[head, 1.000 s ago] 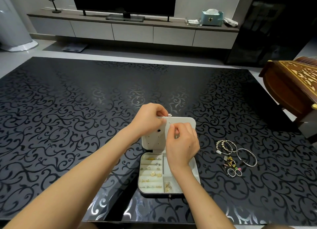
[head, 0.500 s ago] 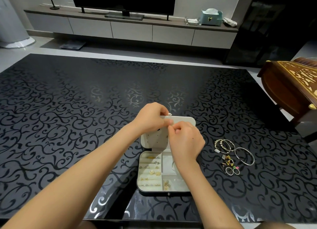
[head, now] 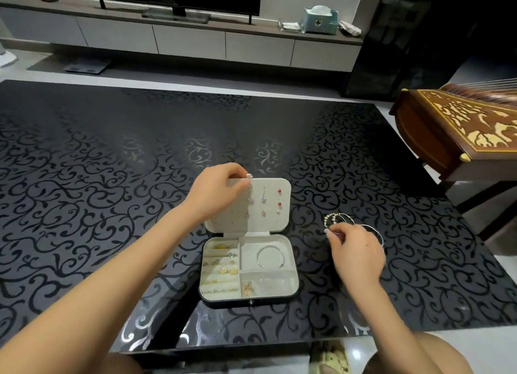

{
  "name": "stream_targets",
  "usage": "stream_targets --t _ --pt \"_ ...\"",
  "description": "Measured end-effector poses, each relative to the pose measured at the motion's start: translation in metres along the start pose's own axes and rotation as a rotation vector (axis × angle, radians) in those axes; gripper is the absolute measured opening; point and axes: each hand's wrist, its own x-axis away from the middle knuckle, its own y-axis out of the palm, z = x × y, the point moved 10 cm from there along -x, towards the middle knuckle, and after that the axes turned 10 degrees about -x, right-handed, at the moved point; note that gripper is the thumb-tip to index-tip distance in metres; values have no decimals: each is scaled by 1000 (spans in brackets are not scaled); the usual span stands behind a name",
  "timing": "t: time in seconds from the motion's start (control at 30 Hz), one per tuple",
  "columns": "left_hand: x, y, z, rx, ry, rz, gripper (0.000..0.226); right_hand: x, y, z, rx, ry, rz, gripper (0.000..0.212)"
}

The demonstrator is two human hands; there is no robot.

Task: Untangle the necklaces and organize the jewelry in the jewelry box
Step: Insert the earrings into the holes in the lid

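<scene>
Left hand [head: 221, 191]: you grip the top left corner of the lid [head: 268, 219], thumb on the face and fingers behind. Right hand [head: 356, 252]: fingers curled down onto the loose pile to the right. Whether they have closed on a piece, I cannot tell.

Risks, as judged:
- The desk [head: 112, 177] is glossy and dark-patterned. A small piece that drops could skid and be hard to spot.
- The jewelry box [head: 249, 301] sits near the front edge of the desk. The lid is held upright only at one corner, so a pull there could tip or drag the box and spill its compartments.
- The beaded bracelet [head: 329, 220] overlaps the silver hoops [head: 375, 232]. If you lift one, the others may come up hooked and fall back.
- The earrings [head: 264, 199] hang on the lid panel, and jolting it may shake them loose.

Appearance:
- The box is open, dark outside and cream inside, just left of the pile and apart from it.
- The lid panel is perforated, with red, pink and clear drops pinned on its right half.
- The upper right compartment holds an open silver bangle [head: 270, 257].
- The left rolls hold gold rings [head: 223, 270], and a small gold cluster lies in the lower compartment.
- I can make out no necklace chain.
</scene>
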Motion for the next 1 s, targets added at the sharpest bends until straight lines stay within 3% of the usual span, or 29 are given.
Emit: stream_targets --t 0.2,0.43,0.5,0.57,0.63,0.7,1.0 --pt "16 -6 -25 299 -97 67 18 -30 38 -2 203 -130 -213 27" --pt "30 -8 -34 663 -128 78 29 -29 46 -16 306 -274 -279 19" --pt "31 -7 -35 700 -123 86 25 -29 31 -22 33 -196 -260 13" --pt "33 -4 -33 710 -109 81 19 -23 16 -37 -502 -40 -285 7" --pt "35 -1 -27 699 -87 78 14 -7 20 -66 -1071 156 -451 10" --pt "36 -2 -21 646 -45 83 14 10 34 -97 -1378 319 -614 13" --pt "38 2 -12 495 29 -82 13 35 71 -146 -1533 407 -754 12"
